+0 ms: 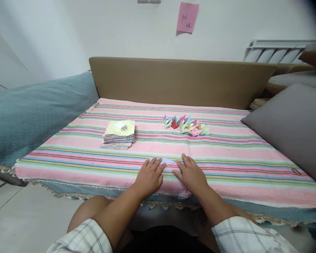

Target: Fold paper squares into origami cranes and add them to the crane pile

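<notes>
Paper point(168, 161), folded narrow, lies flat on striped cloth point(218, 151), nearer than cranes point(195, 132). Left hand point(149, 175) open, fingers slightly spread over left end; right hand point(193, 175) loosely open, fingertips at right tip, nothing gripped. Risk: soft, rumpled cloth yields under pressure, skewing crease; uneven push slides paper or bends tip.

Folded lavender paper point(167, 161), flat, on striped cloth point(216, 172)

One pink paper note point(188, 17), one multicoloured square-paper stack point(118, 140), one white plastic plug point(120, 125), one lavender folded paper point(168, 161); multicoloured folded-paper figures point(175, 123) overlap, uncountable.
</notes>
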A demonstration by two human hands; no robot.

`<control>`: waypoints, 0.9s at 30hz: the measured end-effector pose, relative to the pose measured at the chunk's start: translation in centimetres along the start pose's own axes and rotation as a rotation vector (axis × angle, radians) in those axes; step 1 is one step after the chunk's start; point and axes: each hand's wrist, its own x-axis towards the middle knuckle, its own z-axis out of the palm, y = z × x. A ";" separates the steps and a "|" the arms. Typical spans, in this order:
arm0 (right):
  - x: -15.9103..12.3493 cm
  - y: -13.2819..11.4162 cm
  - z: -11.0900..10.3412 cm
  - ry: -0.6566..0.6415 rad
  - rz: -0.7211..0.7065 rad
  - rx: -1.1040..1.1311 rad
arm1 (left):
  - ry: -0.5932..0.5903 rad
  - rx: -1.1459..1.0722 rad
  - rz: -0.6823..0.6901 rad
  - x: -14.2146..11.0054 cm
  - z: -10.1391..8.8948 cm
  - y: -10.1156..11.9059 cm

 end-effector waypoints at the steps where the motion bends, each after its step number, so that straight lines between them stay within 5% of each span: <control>1: 0.1 0.0 -0.1 0.020 0.031 0.001 | -0.001 0.000 0.000 0.0 0.0 0.0; 4: 0.4 -0.6 -0.3 0.081 -0.005 0.052 | -0.003 0.002 -0.005 0.0 0.1 0.1; 8: 0.6 -2.5 0.5 0.012 -0.338 0.169 | -0.040 -0.010 -0.012 0.1 -0.2 0.0; 14: 0.6 -3.5 1.5 -0.119 -0.298 0.208 | -0.095 -0.098 -0.037 -0.2 -0.7 -0.6; 27: 0.8 -3.6 0.9 -0.156 -0.255 0.238 | -0.147 -0.079 -0.295 -1.7 -3.1 -3.6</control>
